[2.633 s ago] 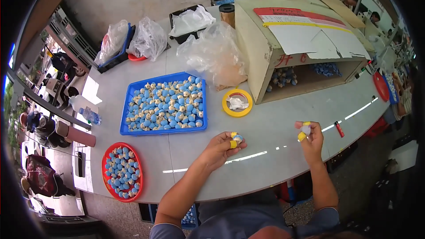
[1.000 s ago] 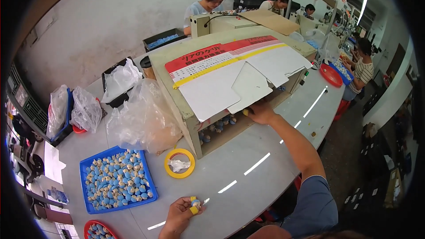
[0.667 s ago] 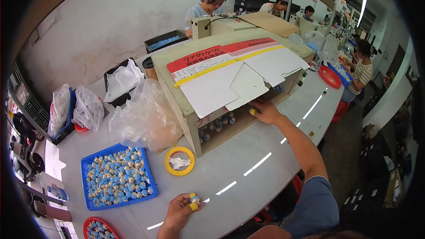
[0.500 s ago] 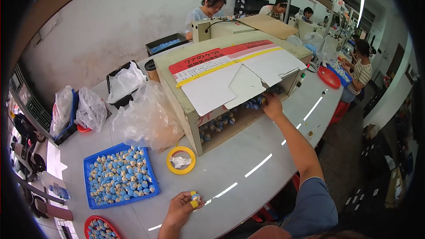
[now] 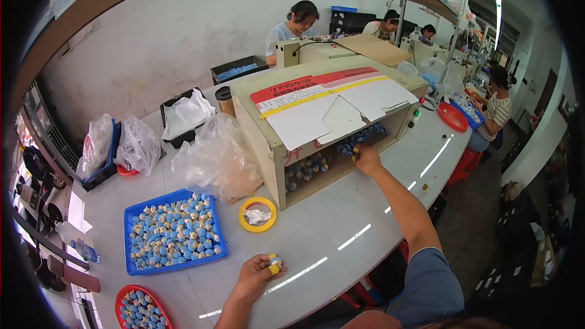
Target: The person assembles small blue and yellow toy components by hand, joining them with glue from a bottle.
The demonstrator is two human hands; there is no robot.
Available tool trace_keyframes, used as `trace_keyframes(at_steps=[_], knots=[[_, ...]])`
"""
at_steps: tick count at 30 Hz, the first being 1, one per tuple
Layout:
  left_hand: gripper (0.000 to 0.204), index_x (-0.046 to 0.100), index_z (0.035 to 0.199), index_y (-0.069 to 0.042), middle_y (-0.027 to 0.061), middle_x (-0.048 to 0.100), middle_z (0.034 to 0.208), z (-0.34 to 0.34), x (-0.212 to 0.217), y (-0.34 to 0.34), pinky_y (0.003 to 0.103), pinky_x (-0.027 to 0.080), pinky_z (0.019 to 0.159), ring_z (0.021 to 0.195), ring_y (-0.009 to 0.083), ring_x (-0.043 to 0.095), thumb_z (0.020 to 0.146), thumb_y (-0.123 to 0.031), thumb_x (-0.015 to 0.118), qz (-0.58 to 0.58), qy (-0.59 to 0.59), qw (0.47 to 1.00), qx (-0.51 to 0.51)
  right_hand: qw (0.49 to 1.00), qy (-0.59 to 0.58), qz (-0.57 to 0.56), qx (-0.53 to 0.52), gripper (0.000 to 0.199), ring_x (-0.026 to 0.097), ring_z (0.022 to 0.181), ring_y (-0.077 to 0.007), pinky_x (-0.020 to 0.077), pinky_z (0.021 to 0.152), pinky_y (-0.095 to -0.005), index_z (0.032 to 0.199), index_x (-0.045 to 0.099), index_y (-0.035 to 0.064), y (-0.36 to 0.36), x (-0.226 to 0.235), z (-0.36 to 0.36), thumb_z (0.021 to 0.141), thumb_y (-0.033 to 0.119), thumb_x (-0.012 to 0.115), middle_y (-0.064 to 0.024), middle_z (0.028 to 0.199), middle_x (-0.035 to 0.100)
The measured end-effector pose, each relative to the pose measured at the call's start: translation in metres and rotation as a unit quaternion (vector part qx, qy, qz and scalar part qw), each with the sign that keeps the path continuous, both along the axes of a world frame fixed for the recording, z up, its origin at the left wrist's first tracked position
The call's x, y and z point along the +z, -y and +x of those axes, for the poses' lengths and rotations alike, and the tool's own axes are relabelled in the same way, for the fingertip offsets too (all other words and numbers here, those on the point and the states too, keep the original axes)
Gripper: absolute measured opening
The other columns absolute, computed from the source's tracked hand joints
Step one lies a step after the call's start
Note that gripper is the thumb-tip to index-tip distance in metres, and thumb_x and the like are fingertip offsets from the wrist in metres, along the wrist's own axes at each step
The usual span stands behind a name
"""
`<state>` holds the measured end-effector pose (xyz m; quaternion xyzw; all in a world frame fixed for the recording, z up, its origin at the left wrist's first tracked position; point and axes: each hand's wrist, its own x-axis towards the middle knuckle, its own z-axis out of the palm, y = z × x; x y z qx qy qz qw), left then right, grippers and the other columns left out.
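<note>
In my left hand (image 5: 255,279), low in the middle, a small blue-and-cream ball-shaped piece (image 5: 276,262) is pinched between thumb and finger, both wrapped in yellow. My right hand (image 5: 367,161) is at the open front of a beige box (image 5: 277,173), its fingers closed and partly hidden; what they hold, if anything, I cannot make out. Just beyond those fingers, small dark blue pieces (image 5: 363,139) lie in a heap inside the box. Cream-and-blue pieces (image 5: 309,168) are piled in the box's left part. White cardboard flaps (image 5: 298,127) hang over its front.
A blue tray (image 5: 129,240) full of blue-and-cream pieces lies to the left, with a red bowl (image 5: 119,295) of similar ones nearer. A yellow tape roll (image 5: 272,218) and a crumpled plastic bag (image 5: 216,158) sit beside the box. Co-workers (image 5: 499,103) sit farther along.
My right hand has drawn back slightly out of the box's opening. My left hand keeps its pinch on the small piece. The whole view has shifted a little.
</note>
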<state>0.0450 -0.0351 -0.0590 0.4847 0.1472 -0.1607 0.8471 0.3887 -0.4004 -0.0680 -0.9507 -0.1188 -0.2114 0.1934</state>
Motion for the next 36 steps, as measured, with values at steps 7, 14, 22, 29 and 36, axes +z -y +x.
trace_keyframes(at_steps=[7, 14, 22, 29, 36], knots=[[0.031, 0.051, 0.116, -0.002, 0.0146, 0.063, 0.107, -0.004, -0.003, -0.002, 0.032, 0.056, 0.079, 0.094, 0.0252, 0.066, 0.087, 0.001, 0.060, -0.013, 0.007, 0.999, 0.031, 0.902, -0.219, 0.363, 0.083, 0.020, 0.062, 0.071, -0.0156, 0.0506, 0.063, -0.0285, 0.101, 0.062, -0.0009, -0.063, 0.027, -0.092, 0.081, -0.004, 0.060, -0.0075, 0.082, 0.066], [0.032, 0.048, 0.113, 0.000, 0.0113, 0.063, 0.105, 0.005, 0.001, -0.004, 0.030, 0.055, 0.080, 0.095, 0.0231, 0.065, 0.087, -0.004, 0.064, -0.031, 0.019, 0.999, 0.023, 0.702, -0.401, 0.512, 0.291, 0.027, 0.059, 0.079, -0.0114, 0.0504, 0.071, -0.0260, 0.108, 0.057, -0.0014, -0.138, 0.029, -0.208, 0.082, -0.007, 0.061, -0.0069, 0.101, 0.061], [0.033, 0.048, 0.111, 0.000, 0.0128, 0.064, 0.104, -0.003, -0.010, 0.000, 0.031, 0.055, 0.080, 0.095, 0.0218, 0.065, 0.084, -0.005, 0.066, -0.040, 0.035, 0.997, 0.065, 0.793, -0.287, 0.256, 0.473, 0.033, 0.057, 0.086, -0.0126, 0.0488, 0.076, -0.0255, 0.105, 0.058, -0.0011, -0.189, 0.044, -0.239, 0.074, -0.013, 0.062, -0.0064, 0.103, 0.055], [0.033, 0.046, 0.113, 0.003, 0.0158, 0.062, 0.106, -0.005, 0.003, 0.004, 0.031, 0.054, 0.083, 0.095, 0.0218, 0.065, 0.084, -0.001, 0.063, 0.029, 0.038, 0.995, 0.084, 0.789, -0.306, 0.289, 0.448, 0.031, 0.056, 0.079, -0.0140, 0.0486, 0.072, -0.0250, 0.099, 0.060, -0.0031, -0.193, 0.026, -0.248, 0.070, -0.013, 0.065, -0.0076, 0.099, 0.057], [0.032, 0.044, 0.116, 0.002, 0.0160, 0.060, 0.111, -0.003, -0.010, 0.008, 0.031, 0.052, 0.088, 0.101, 0.0245, 0.063, 0.087, -0.002, 0.059, -0.009, 0.082, 0.991, 0.102, 0.836, -0.231, 0.223, 0.445, 0.032, 0.059, 0.077, -0.0175, 0.0503, 0.071, -0.0278, 0.097, 0.061, -0.0025, -0.195, 0.028, -0.245, 0.068, -0.012, 0.065, -0.0088, 0.096, 0.060]])
